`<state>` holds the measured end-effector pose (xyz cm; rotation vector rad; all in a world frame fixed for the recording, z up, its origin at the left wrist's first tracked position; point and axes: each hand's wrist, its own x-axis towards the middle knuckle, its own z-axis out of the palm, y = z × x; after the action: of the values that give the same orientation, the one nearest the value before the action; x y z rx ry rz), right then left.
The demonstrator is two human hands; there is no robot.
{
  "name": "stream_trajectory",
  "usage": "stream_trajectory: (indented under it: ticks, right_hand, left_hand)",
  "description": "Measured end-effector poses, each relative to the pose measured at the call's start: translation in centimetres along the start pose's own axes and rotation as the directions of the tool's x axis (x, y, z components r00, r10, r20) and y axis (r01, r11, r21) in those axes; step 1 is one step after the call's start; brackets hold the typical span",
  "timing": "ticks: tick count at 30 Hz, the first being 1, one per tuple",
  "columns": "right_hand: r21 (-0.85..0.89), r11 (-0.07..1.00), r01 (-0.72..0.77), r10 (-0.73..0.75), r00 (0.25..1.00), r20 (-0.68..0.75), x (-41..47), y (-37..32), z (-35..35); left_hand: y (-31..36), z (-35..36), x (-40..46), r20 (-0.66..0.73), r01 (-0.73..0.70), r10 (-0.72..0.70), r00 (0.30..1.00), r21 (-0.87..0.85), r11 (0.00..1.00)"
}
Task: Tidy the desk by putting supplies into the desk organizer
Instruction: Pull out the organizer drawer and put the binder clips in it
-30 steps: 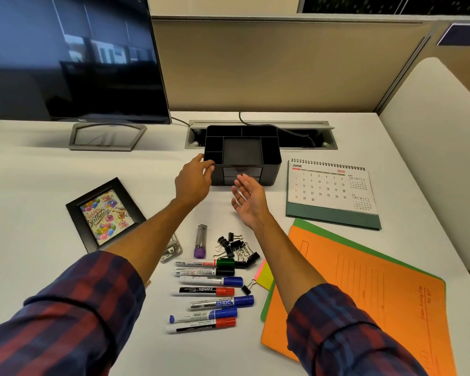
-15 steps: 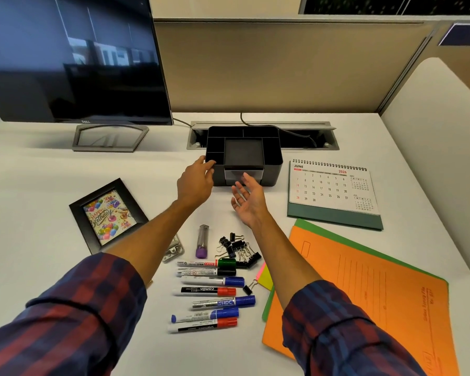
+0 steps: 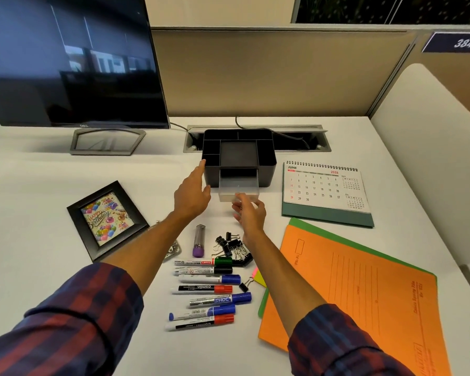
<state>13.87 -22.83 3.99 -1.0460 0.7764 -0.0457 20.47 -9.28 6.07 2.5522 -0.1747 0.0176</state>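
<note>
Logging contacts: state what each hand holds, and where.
Right hand pinches the clear drawer at its front edge; left hand braces the organizer's left wall.

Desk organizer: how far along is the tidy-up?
Done: nothing stowed; the black plastic desk organizer shows bare compartments. In hand: the right hand grips the front of its clear plastic drawer, which stands pulled out, while the left hand braces the organizer's left side. Left: the seven whiteboard markers, the pile of black binder clips and the purple-capped tube all lie on the desk.
</note>
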Motion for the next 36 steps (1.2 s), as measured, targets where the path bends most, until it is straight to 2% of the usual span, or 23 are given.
stream_trajectory:
  ticks: [4, 10, 21, 28, 32, 36]
  right_hand:
    - [-0.083, 0.995, 0.047, -0.049, 0.999, -0.016, -0.3, 1.0, -1.2]
    - [-0.105, 0.994, 0.018, -0.020, 1.000, -0.018, -1.1, 1.5, -2.6]
    - [-0.228, 0.974, 0.001, -0.014, 0.998, -0.057, -1.3, 1.0, -3.5]
    - [-0.345, 0.938, 0.041, -0.064, 0.996, -0.058, -1.5, 0.6, -4.4]
    - [-0.445, 0.892, 0.081, -0.120, 0.991, -0.060, -1.7, 0.8, -4.9]
    - [-0.633, 0.751, 0.187, -0.232, 0.973, 0.012, -2.9, 0.9, -5.8]
  left_hand:
    - [-0.2, 0.2, -1.9, -0.024, -0.012, 0.012, 1.000, -0.023, 1.000]
    - [-1.2, 0.1, -4.6, 0.037, 0.013, -0.014, 0.999, 0.002, 1.000]
    - [-3.4, -0.1, -10.7, 0.010, 0.011, -0.011, 1.000, 0.017, 1.000]
    - [-5.1, -0.4, -14.4, 0.009, -0.058, 0.057, 0.998, 0.088, 0.994]
    - [-5.7, -0.7, -16.4, -0.034, -0.124, 0.130, 0.991, 0.139, 0.983]
    - [-6.3, -0.9, -18.4, -0.054, -0.139, 0.148, 0.988, 0.146, 0.979]
